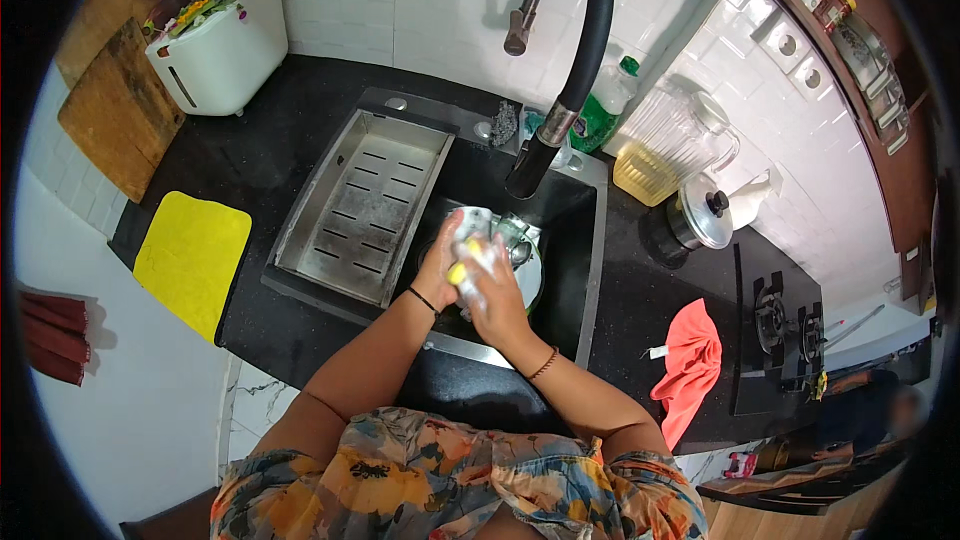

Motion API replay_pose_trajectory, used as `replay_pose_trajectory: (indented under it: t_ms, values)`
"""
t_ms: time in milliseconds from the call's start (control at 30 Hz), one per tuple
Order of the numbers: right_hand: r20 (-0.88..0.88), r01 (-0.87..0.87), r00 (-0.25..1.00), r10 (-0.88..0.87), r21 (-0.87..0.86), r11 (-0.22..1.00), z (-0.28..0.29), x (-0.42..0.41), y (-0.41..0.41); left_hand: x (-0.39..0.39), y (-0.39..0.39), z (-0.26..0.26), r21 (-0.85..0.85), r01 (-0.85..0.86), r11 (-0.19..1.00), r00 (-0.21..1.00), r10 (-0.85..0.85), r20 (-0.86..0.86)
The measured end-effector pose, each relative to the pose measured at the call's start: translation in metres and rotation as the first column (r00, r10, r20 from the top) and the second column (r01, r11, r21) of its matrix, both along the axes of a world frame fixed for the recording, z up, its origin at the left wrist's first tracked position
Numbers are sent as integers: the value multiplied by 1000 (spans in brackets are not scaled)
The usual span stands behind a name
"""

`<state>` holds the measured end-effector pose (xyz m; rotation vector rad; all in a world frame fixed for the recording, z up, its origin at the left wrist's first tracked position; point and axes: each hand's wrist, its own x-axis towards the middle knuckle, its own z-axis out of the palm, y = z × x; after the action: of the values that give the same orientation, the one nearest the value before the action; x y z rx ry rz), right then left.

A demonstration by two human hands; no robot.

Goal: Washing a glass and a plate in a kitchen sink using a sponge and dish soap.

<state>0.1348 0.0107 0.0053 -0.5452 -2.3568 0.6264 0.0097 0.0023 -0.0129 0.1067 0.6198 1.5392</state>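
Over the black sink (568, 270), my left hand (441, 259) grips a foam-covered item, perhaps a glass (474, 223); suds hide its exact shape. My right hand (491, 292) presses a soapy yellow sponge (457, 273) against it. Both hands are close together, with white lather between them. Below them in the basin lie a white plate (532, 279), a metal spoon or ladle (520, 253) and some clear glassware, partly hidden by my hands. The black flexible faucet (589, 37) arches over the sink, its spout pointing down behind my hands.
A slotted steel tray (367, 217) covers the sink's left side. Left are a yellow cloth (196, 259), a wooden board (124, 112) and a white bin (225, 52). Right stand a glass pitcher (664, 150), a lidded pot (705, 214), a coral cloth (690, 364) and a stove (780, 330). A person (862, 412) is far right.
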Motion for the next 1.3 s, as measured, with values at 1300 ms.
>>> replay_pose_trajectory:
  t_ms: [1300]
  values:
    - [36,-77,996,75,55,995,3,-2,14,-2,6,-12,126,65,990,996,-73,58]
